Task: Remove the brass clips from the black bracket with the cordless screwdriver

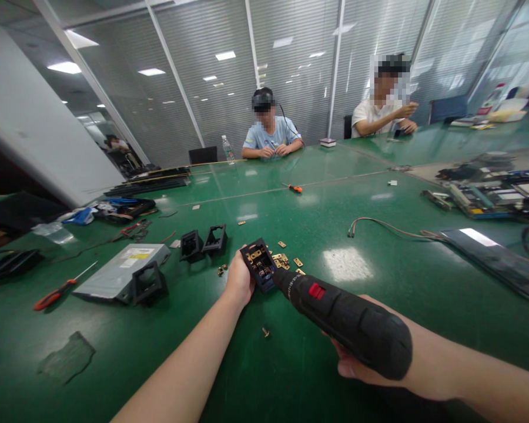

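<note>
My left hand [240, 279] is closed on the side of a small black plastic housing [264, 284], tilted up off the table, with brass pieces and screws inside it. My right hand [350, 358] is wrapped round the grip of a black cordless drill [344, 317] with a red switch on top. The drill's nose reaches the housing's right edge; its tip is hidden from me. Behind the housing lie several small brass plates [281, 261]. A few brass screws [222, 270] sit left of my left hand, and one loose screw [265, 332] lies nearer me.
Black empty frames [214, 239] stand to the left. Another frame [149, 284] leans by a silver disc drive [123, 270], beside an orange screwdriver [55, 295]. A dark flat panel [498, 261] with wires lies right. Two people [271, 132] sit across the green table [194, 376].
</note>
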Demonstrator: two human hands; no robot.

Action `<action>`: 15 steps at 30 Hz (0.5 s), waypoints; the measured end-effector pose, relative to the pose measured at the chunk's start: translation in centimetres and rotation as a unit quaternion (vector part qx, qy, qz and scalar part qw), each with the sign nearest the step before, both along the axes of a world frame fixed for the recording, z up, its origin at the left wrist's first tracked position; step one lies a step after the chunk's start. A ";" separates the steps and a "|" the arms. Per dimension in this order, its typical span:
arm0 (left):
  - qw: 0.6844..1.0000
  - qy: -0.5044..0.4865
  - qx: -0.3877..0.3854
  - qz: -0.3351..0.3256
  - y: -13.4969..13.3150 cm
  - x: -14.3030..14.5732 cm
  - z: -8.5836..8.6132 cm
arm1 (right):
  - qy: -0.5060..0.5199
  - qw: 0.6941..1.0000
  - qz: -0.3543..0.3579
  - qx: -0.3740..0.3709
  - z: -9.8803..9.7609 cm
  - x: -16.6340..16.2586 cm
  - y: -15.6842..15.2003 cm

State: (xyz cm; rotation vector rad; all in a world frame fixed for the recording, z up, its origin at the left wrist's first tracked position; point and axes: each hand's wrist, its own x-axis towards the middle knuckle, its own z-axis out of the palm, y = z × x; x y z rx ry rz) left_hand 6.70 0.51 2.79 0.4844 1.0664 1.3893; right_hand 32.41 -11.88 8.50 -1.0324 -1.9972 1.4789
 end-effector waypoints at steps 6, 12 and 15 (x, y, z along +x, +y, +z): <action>1.000 0.002 -0.002 0.001 0.0 0.0 0.0 | -0.002 1.000 0.019 -0.015 0.9 -0.4 -0.1; 1.000 0.011 -0.003 0.000 0.1 -0.1 -0.1 | 0.011 0.999 0.022 -0.034 1.8 -0.6 -0.2; 1.000 0.012 -0.002 -0.004 0.1 -0.1 -0.1 | 0.009 1.000 0.013 -0.015 1.8 -0.5 -0.2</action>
